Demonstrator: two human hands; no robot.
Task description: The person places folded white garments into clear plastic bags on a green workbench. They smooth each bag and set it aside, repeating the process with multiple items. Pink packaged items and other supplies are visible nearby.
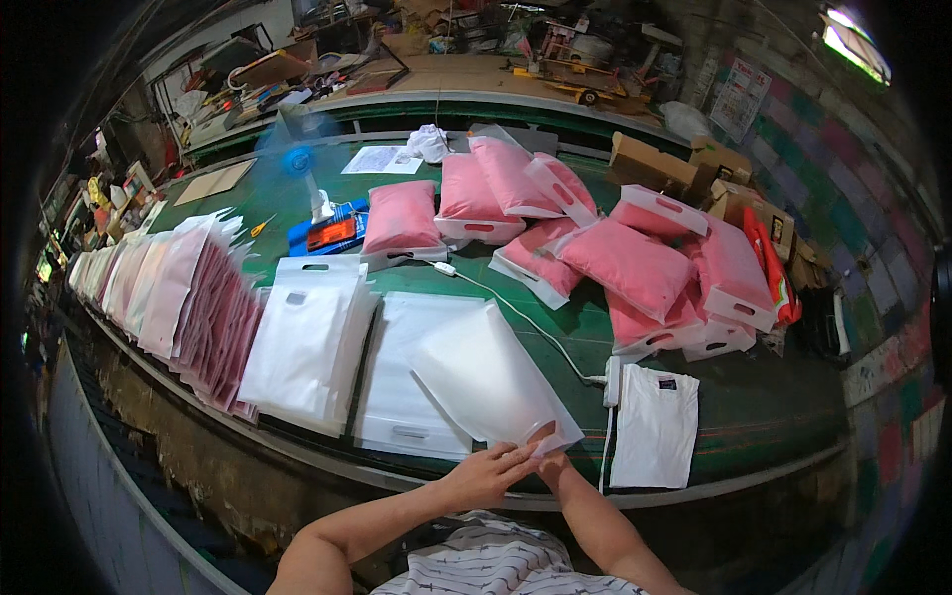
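A translucent white plastic bag (pixel 486 372) lies aslant in front of me, its handle end pulled toward my body. My left hand (pixel 491 473) pinches the edge of that bag at its near end, close against my right wrist. My right hand (pixel 545 439) is at the bag's mouth; it shows only dimly through the film, and its fingers are mostly hidden. Under the bag lies a flat stack of similar white bags (pixel 402 397). Just right of my hands rests a folded white T-shirt (pixel 654 431).
Pink-filled bags (pixel 630 263) are heaped at the back and right. A thicker white bag stack (pixel 302 347) and a row of pinkish bags (pixel 198 297) stand left. A white power strip (pixel 612 382) with its cord crosses the green table (pixel 540 347). A blue fan (pixel 297 161) stands behind.
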